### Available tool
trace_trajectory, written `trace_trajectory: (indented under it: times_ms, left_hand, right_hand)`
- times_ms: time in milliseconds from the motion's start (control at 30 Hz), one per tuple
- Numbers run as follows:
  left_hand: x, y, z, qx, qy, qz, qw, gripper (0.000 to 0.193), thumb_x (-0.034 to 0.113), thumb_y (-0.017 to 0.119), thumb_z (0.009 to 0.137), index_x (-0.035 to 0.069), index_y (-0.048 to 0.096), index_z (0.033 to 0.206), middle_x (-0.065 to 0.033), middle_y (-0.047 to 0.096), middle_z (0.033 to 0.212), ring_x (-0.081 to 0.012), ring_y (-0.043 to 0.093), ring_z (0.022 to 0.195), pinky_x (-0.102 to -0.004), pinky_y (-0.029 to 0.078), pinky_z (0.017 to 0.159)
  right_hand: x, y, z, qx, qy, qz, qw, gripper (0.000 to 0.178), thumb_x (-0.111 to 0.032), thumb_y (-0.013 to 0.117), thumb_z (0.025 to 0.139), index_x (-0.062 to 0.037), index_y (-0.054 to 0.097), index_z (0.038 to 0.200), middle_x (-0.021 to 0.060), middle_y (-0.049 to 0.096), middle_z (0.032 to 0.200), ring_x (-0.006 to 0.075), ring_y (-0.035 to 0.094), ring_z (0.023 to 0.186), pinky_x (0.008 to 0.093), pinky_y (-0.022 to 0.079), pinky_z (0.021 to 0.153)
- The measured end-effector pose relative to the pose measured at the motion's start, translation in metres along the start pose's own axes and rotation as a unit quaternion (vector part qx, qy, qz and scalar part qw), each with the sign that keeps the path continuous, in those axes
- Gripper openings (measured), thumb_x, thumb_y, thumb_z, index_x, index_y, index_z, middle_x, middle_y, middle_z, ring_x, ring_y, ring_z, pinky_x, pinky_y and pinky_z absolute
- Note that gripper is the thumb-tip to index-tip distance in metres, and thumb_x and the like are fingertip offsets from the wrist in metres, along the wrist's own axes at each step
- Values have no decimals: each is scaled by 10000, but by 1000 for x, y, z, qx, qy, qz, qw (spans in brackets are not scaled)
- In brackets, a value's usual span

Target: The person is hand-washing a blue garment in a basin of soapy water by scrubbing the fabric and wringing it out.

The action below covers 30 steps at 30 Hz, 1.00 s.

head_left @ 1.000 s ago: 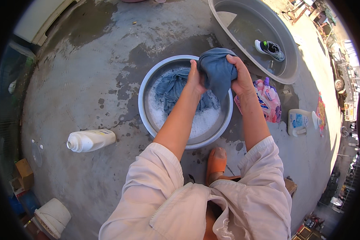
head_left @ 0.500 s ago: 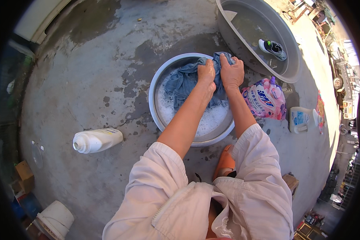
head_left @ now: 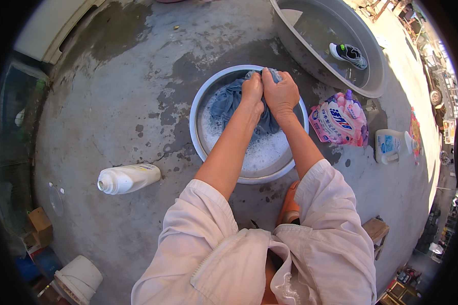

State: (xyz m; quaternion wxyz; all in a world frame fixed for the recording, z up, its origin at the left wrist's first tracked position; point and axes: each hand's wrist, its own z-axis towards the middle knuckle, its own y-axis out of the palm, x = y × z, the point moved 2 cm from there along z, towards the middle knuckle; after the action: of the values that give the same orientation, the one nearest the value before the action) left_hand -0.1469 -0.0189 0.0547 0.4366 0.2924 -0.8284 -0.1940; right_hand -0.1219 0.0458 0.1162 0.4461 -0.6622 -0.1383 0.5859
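Tub [head_left: 310,56], grey, stands at upper right, outside the working area. Basin [head_left: 194,127], metal, stands just below and left of it and holds white suds [head_left: 259,152]. Cloth [head_left: 228,104], blue-grey, lies bunched in the basin; its far end is gathered in both hands near the far rim. Pouch [head_left: 341,121], pink, lies just right of the basin. Bottle [head_left: 130,179], white, lies on its side, well left. Jug [head_left: 390,145], pale, lies beyond the pouch. Shoe [head_left: 350,55] sits in the tub.

Left hand [head_left: 252,92] and right hand [head_left: 281,94] are side by side, fingers curled around the gathered cloth; the fingertips are hidden.

Step in hand, as judged: rubbing or squeezing the cloth by hand. Next move calls for a firm hold on slippery fabric, kept above the basin so drips fall inside.
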Motion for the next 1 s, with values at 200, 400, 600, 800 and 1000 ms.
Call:
trace_trajectory:
  times_ms: [200,400,600,800,1000]
  left_hand:
    - [20,17,-9,-111,-67,-85,988,218,259,494,894,57,570,925,-75,618,889,-220,610,820,-390,500,780]
    - [49,-25,14,-98,-11,-136,986,296,316,504,910,38,511,1011,-144,627,914,-252,623,825,-411,514,787]
    - [44,-24,7,-134,-32,-83,987,489,388,416,942,-78,545,1013,-207,625,982,-275,628,873,-392,519,801]
    - [39,-19,6,-157,-56,-62,984,496,377,383,956,-91,538,1013,-209,626,957,-275,626,855,-384,524,778]
    - [36,-18,10,-108,-54,-114,986,378,332,395,957,-13,515,1053,-196,600,1038,-288,603,926,-427,498,824]
  right_hand:
    - [74,-5,36,46,121,-33,991,509,-516,525,788,-67,673,975,93,604,1074,292,556,1021,373,441,819]
    - [92,-17,44,-113,94,218,965,359,-337,554,795,-6,681,852,50,637,741,133,577,772,255,419,705]
    - [82,-14,27,-318,132,192,919,400,-336,520,841,-7,597,1055,82,612,1003,141,561,898,238,413,722]
    - [46,-5,17,-301,-3,251,920,345,-386,560,880,-47,610,923,30,582,907,88,502,863,218,388,700]
    - [32,-9,26,-231,41,412,881,287,-221,603,856,-125,469,622,-71,409,625,36,349,621,207,300,559]
